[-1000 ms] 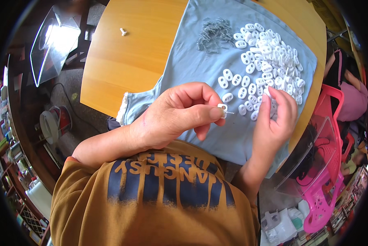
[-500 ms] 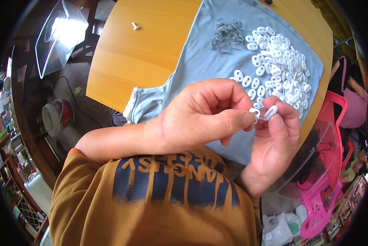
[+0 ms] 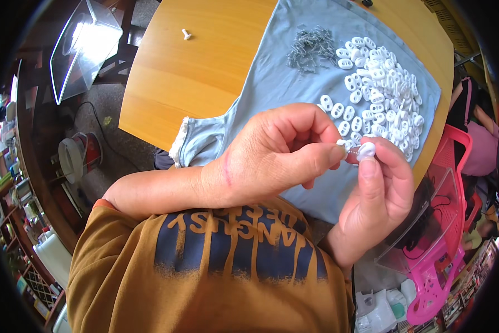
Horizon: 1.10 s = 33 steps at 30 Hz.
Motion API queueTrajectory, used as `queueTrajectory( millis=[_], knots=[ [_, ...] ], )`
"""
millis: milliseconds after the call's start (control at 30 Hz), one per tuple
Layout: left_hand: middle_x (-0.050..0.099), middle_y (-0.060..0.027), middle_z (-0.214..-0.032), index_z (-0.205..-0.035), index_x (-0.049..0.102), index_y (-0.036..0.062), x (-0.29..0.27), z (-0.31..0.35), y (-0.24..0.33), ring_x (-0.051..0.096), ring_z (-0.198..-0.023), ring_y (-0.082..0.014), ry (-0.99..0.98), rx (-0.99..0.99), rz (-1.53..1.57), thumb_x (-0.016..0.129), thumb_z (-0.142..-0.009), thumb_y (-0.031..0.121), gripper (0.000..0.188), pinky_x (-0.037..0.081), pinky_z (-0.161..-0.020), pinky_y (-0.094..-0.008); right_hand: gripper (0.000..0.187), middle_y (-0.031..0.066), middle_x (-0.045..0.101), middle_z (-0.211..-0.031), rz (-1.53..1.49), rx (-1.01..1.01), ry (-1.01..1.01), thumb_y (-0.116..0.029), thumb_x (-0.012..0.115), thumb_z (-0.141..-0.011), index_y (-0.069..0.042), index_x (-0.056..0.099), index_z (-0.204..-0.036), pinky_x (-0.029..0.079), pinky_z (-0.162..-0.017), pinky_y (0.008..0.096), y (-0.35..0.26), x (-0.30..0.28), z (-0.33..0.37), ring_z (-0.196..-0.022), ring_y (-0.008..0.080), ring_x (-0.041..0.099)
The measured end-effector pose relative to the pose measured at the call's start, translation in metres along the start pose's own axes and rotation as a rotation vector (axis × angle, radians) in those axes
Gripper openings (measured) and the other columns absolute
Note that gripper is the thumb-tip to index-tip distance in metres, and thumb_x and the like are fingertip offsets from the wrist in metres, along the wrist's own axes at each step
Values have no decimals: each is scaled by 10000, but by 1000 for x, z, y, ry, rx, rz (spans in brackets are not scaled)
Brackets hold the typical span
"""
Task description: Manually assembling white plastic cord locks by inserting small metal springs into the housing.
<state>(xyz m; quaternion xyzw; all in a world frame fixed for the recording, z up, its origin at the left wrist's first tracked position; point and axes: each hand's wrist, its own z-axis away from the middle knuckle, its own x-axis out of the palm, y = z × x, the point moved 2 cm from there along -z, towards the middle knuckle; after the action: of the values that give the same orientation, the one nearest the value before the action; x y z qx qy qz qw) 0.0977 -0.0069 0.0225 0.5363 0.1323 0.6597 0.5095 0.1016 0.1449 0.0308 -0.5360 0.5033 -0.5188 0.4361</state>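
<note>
Head view, hands: the left hand point(image 3: 271, 161) and the right hand point(image 3: 380, 191) meet in front of the person's chest, raised above a wooden table point(image 3: 205, 72).
Left hand fingers: curled closed, thumb and forefinger pinching one end of a small metal spring point(image 3: 353, 149).
Right hand fingers: closed too, thumb and forefinger gripping a small white plastic piece point(image 3: 366, 151) at the spring's other end.
Where the held parts are: between the two sets of fingertips, in the air, above the near edge of a light blue cloth point(image 3: 282, 89) spread over the table.
Whether spring and piece are joined: too small to tell.
On the cloth: a heap of white plastic pieces point(image 3: 380, 94) on the far right, and a pile of small grey springs point(image 3: 310, 49) just beside it to the left.
Elsewhere on the table: one lone white piece point(image 3: 186, 34) on bare wood, well apart from the heap.
Around the table: a clear plastic box point(image 3: 85, 41) at upper left, a pink plastic basket point(image 3: 444, 244) at lower right, shelves of clutter at the left edge.
Clothing: an ochre T-shirt point(image 3: 205, 277) with dark blue print fills the bottom.
Likely risk: the spring is tiny and pinched only at its tips; squeezed off-line it could flick free and fall past the cloth edge to the floor.
Second risk: the white piece could slip from the right fingertips and drop into the person's lap.
</note>
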Motion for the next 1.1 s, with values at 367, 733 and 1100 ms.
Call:
queueTrajectory(
  millis=[367,733,1100],
  knots=[
    [611,-46,-786,-868,541,19,1,-3,-1,518,-580,-44,23,32,-51,578,-856,74,67,417,-515,-173,182,135,565,-974,19,-42,-13,76,559,-793,42,566,-972,496,-715,271,0,1,0,-797,167,583],
    [610,-40,-791,-867,544,18,-2,-3,-5,520,-580,-42,21,38,-79,583,-851,65,64,427,-520,-173,195,130,565,-972,115,-74,-54,94,548,-798,43,573,-985,478,-724,248,5,2,3,-825,156,571],
    [620,-18,-828,-925,622,22,-6,-4,-13,500,-636,-46,26,-4,-2,601,-852,124,127,415,-536,-185,196,111,572,-956,203,-87,-78,62,538,-820,37,600,-1005,448,-651,209,9,-1,6,-778,115,552]
  ],
)
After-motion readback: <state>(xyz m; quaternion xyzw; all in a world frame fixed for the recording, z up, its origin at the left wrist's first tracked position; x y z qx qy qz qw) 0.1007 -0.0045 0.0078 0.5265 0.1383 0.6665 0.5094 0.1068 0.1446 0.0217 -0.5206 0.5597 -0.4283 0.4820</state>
